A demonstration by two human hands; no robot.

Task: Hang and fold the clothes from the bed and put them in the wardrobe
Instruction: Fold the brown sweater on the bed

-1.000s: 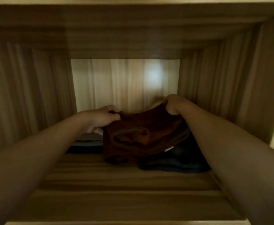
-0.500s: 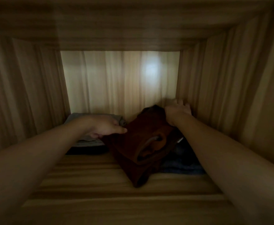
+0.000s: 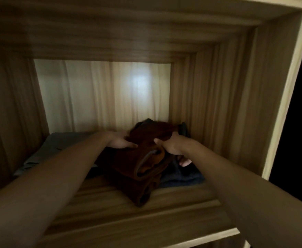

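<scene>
Where both arms reach into the wardrobe compartment (image 3: pixel 218 108), three folded pieces lie on its shelf. A grey garment (image 3: pixel 61 145) sits just outside the fingers of the left hand (image 3: pixel 121 142). A dark blue garment (image 3: pixel 182 178) lies under the fingers of the right hand (image 3: pixel 171 146). Between them is the brown garment (image 3: pixel 139 169), rust-coloured and rumpled, its dark-edged opening showing. Left fingers lie fairly straight on it; right fingers curl round its fold.

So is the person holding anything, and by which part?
The right hand grips the folded brown garment by its right edge, thumb on top; the left hand rests flat on its left side.
</scene>
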